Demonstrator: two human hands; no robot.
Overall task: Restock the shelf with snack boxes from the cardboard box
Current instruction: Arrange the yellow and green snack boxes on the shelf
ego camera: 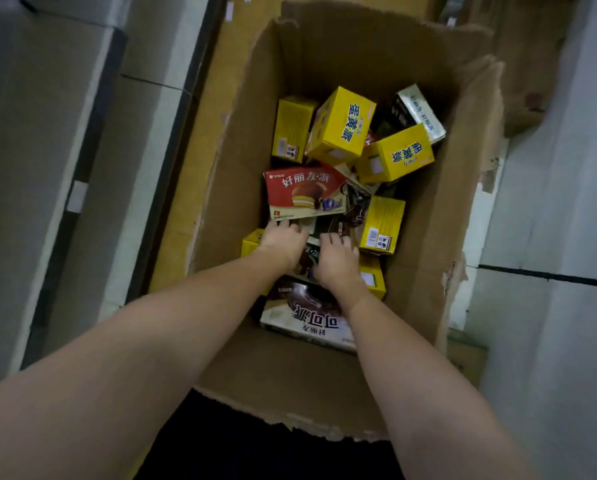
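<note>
Both bare forearms reach down into the open cardboard box (221,188). Left hand (283,239) and right hand (337,259) curl their fingers over a dark snack box (319,226) in the pile (whether either truly grips it, I cannot tell). Just beyond lies a red snack box (304,192); nearer sits a brown chocolate-pie box (307,317). Yellow boxes (342,124) are jumbled around them. Grey floor tiles (549,220) surround the carton.

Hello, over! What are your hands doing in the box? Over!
Both hands, left and right, on a dark snack box. Cardboard box stocked. Red box overlaps it.
</note>
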